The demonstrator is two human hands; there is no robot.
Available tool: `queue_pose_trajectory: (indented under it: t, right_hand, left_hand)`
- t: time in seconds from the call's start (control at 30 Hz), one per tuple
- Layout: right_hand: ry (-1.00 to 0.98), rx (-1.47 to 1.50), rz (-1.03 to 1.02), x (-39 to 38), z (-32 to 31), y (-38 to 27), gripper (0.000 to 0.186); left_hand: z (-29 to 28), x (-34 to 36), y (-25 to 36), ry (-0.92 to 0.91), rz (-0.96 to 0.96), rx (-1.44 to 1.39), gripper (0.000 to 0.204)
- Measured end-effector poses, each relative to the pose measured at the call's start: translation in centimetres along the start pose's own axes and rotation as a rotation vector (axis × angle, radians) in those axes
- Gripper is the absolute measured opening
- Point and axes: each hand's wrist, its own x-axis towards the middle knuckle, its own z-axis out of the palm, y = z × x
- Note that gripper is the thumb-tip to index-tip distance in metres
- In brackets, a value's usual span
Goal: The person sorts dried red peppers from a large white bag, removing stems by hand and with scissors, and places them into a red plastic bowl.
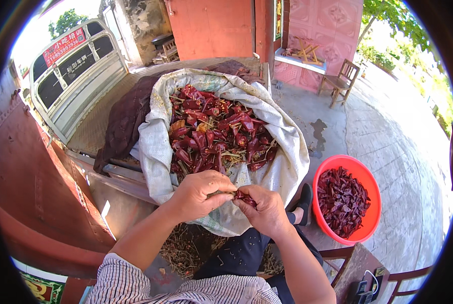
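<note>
A dried red chili pepper [247, 198] is held between my two hands, above the near edge of a white woven sack [287, 134]. My right hand [267, 212] is closed around the pepper's body. My left hand [200, 193] pinches at its stem end, where thumb and fingers hide the detail. Many dried red chilies [216, 129], mixed with pale stems and seeds, fill the open sack, whose rim is rolled outward. To the right, a bright red plastic basin [374, 202] on the ground holds a pile of darker chilies [343, 202].
Behind the sack is a small truck's flat bed [97, 109], with dark cloth [127, 119] over its edge. Loose stems [178, 253] litter the ground below. A wooden chair [341, 81] stands at far right, a small table [355, 271] at near right. My shoe [305, 202] is beside the basin.
</note>
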Motion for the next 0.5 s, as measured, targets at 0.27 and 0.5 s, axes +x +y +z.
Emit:
queue_pose_trajectory:
  t: [0.27, 0.5]
  right_hand:
    - [-0.211, 0.197, 0.132, -2.4, 0.4, -1.1, 0.028]
    - [-0.110, 0.146, -0.005, -3.4, 1.5, -0.2, 0.025]
  left_hand:
    - [1.4, -1.2, 0.5, -0.157, -0.044, -0.189, 0.012]
    - [4.1, -3.6, 0.8, -0.038, -0.411, -0.859, 0.015]
